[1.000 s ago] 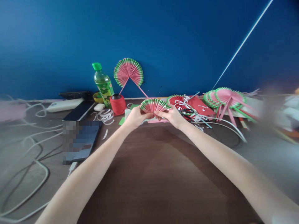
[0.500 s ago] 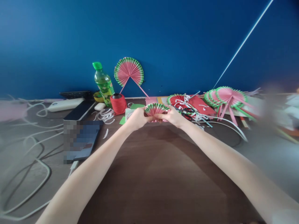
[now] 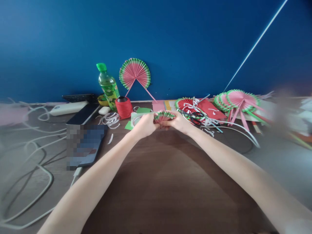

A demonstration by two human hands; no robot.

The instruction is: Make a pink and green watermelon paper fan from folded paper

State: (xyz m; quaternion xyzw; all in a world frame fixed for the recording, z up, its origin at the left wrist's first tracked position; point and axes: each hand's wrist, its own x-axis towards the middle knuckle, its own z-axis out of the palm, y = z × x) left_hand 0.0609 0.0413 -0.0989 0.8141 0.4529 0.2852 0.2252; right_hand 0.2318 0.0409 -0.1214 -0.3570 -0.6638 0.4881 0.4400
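Observation:
A small pleated paper fan (image 3: 164,116), pink with a green and white edge, is held over the far part of the table. My left hand (image 3: 147,125) grips its left side, and my right hand (image 3: 179,123) grips the right side. Both hands are closed on the folds, with fingers meeting near the fan's lower middle and partly hiding it. Just right of my right hand lie black-handled scissors (image 3: 196,114) among white paper strips (image 3: 193,104). Behind them is a red pleated fan (image 3: 180,103) with a green edge.
A finished round fan (image 3: 135,73) leans on the blue wall beside a green bottle (image 3: 107,86) and a red thread spool (image 3: 123,109). More pink fans (image 3: 240,99) are stacked at right. On the left are a phone (image 3: 91,146), a power bank (image 3: 69,109) and white cables (image 3: 48,172).
The fan between my hands looks narrower and sits slightly lower, more covered by my fingers. My left hand has shifted a little to the right. Other things stay in place.

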